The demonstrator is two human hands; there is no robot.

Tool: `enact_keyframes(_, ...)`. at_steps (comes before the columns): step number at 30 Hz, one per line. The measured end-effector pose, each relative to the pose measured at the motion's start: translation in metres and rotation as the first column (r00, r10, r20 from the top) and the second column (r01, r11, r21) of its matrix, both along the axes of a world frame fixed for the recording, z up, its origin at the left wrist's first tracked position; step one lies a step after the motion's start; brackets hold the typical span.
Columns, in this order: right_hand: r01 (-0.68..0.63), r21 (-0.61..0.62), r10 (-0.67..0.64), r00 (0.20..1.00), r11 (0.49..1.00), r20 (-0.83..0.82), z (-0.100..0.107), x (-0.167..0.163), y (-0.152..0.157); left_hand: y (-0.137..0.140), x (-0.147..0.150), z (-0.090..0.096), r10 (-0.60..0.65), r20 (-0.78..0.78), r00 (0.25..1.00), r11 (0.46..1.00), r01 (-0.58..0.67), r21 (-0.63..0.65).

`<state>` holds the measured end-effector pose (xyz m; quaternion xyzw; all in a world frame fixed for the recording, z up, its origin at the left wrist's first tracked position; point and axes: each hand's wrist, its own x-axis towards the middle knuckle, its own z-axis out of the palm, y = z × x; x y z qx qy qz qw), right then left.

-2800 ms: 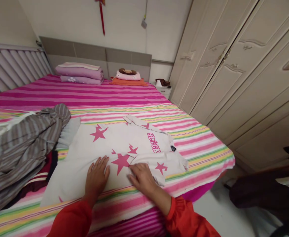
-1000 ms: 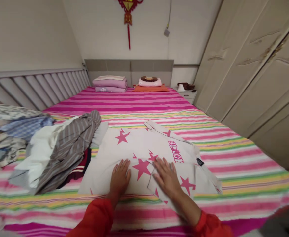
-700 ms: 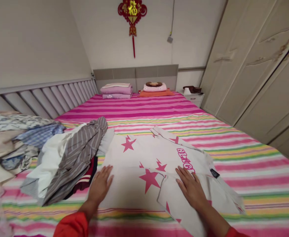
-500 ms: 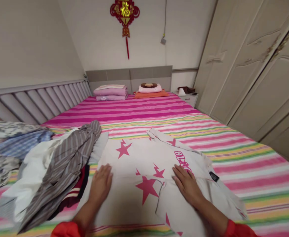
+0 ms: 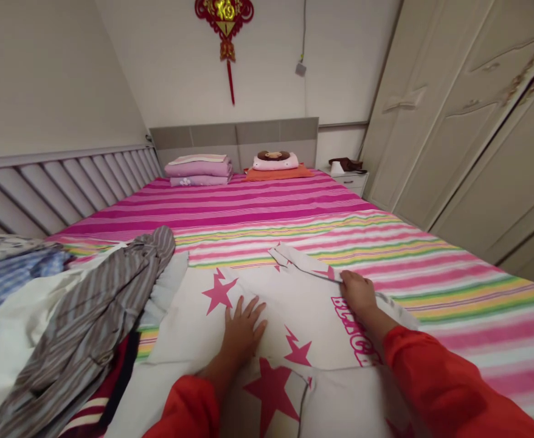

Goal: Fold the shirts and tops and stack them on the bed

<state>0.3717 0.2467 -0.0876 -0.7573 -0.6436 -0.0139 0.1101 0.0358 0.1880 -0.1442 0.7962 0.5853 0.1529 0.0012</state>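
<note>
A white shirt (image 5: pixel 303 307) printed with pink stars lies spread on the bed, directly in front of the person, its hem end toward the left and its pink lettering (image 5: pixel 349 325) toward the right. The left hand (image 5: pixel 245 328) rests palm down on the body of the shirt, open with fingers spread, just beside the upper star, and grasps nothing. The right hand (image 5: pixel 357 291) sits at the shirt's far edge, beyond the lettering, where the far sleeve (image 5: pixel 301 258) meets the shoulder. Its fingers are curled down on the fabric; whether they pinch it cannot be told. That sleeve lies slanting away to the left along the far edge. On the near side, another layer of the shirt overlaps the body, its edge beside the large star. Red cuffs cover both forearms.

To the left is a loose heap: a grey striped garment (image 5: pixel 89 328), a white garment (image 5: pixel 30 307), a blue checked garment (image 5: pixel 14 277) and a dark red one with pale stripes (image 5: pixel 105 380). A pale grey garment (image 5: pixel 164 292) lies between the heap and the shirt's hem. Beneath everything is a multicoloured striped cover (image 5: pixel 458 316). Folded lilac bedding (image 5: pixel 198 170) and an orange cushion (image 5: pixel 278 174) lie near the headboard (image 5: pixel 273 135).
</note>
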Motion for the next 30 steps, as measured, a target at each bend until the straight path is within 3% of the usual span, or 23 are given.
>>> enact_keyframes(5,0.176,-0.073,-0.18,0.982,0.982,-0.06,0.015,0.015,0.021,0.02,0.001,-0.001,0.034,-0.01,0.999,0.999,-0.033,0.035)
enact_keyframes(9,0.233,-0.124,-0.243,0.967,0.965,-0.077,0.021,0.027,0.03,0.043,-0.009,0.001,0.088,0.001,0.996,0.996,-0.088,0.033)
enact_keyframes(12,0.263,-0.148,-0.275,0.959,0.953,-0.071,0.021,0.034,0.031,0.06,-0.031,0.01,0.227,-0.019,0.974,0.973,-0.227,-0.033)
enact_keyframes(14,0.276,-0.134,-0.285,0.957,0.952,-0.053,0.018,0.035,0.03,0.07,-0.05,0.02,0.349,-0.068,0.934,0.929,-0.355,-0.105)
enact_keyframes(16,0.225,-0.009,-0.225,0.974,0.974,-0.026,0.015,0.03,0.031,0.078,-0.067,0.033,0.442,-0.129,0.888,0.875,-0.458,-0.153)
enact_keyframes(19,-0.048,0.207,0.061,0.997,0.977,-0.056,0.011,0.009,0.038,0.087,-0.079,0.049,0.465,-0.19,0.865,0.86,-0.493,-0.136)
enact_keyframes(21,-0.227,0.23,0.262,0.956,0.946,-0.132,0.008,-0.012,0.046,0.093,-0.08,0.058,0.415,-0.218,0.883,0.89,-0.444,-0.103)
enact_keyframes(23,-0.312,0.189,0.347,0.918,0.931,-0.192,0.005,-0.033,0.055,0.1,-0.079,0.065,0.376,-0.236,0.896,0.908,-0.407,-0.102)
enact_keyframes(25,-0.297,0.135,0.323,0.912,0.945,-0.252,0.003,-0.05,0.065,0.108,-0.08,0.069,0.361,-0.235,0.902,0.906,-0.399,-0.142)
enact_keyframes(27,-0.202,0.099,0.224,0.892,0.974,-0.392,0.002,-0.059,0.075,0.117,-0.086,0.072,0.342,-0.234,0.91,0.9,-0.388,-0.198)
enact_keyframes(30,-0.057,0.081,0.094,0.799,0.995,-0.594,0.004,-0.059,0.089,0.13,-0.097,0.075,0.311,-0.258,0.915,0.893,-0.374,-0.252)
